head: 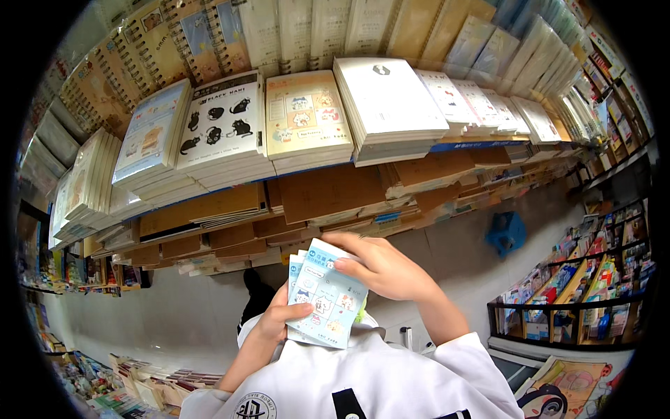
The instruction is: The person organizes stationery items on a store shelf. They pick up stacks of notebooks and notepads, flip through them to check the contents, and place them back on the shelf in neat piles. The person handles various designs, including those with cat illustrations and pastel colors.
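Observation:
Several small light-blue notebooks [327,311] with cartoon cat covers lie fanned in a stack before my white shirt. My left hand [275,317] holds their left side, its thumb across the front cover and its fingers underneath. At the top right corner is my right hand [390,269], with the thumb on the cover and the index finger reaching past the top edge. Its other fingers are partly hidden. Beyond my hands, a display shelf carries a yellow cartoon notebook stack [309,118], a black-cat notebook stack [220,120] and a plain white-covered stack [387,99].
Spiral notebooks [157,42] stand upright along the back of the shelf. Brown kraft-covered books [330,191] fill the tiers below. A blue plastic stool [506,233] is on the tiled floor at right, near a rack of small goods [576,283]. More merchandise [152,379] lies at lower left.

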`<state>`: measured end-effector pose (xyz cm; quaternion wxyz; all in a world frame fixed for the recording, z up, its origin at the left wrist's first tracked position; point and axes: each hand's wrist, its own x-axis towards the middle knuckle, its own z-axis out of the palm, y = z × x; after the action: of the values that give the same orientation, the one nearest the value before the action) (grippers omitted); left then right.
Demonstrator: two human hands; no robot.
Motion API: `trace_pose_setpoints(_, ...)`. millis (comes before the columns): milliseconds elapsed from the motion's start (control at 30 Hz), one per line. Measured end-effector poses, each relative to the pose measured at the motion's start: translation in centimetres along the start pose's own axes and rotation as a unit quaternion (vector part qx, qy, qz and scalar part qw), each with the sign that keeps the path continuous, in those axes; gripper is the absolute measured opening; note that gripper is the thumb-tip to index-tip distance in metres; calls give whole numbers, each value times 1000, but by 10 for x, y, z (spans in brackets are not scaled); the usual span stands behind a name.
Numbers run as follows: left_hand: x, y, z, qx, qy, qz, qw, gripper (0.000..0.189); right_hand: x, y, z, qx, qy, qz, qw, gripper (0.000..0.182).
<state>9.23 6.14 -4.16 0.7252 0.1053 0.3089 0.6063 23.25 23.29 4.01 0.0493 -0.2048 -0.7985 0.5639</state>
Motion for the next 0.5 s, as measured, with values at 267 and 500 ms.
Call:
trace_pose_setpoints(267,-2,-7,-17,40,32,-115,992,56,4,32,38,-124,-37,-77,989,38)
trace_pose_setpoints(500,9,10,-24,53,15,-47,997,51,37,-17,10,-331,323,-262,847,42)
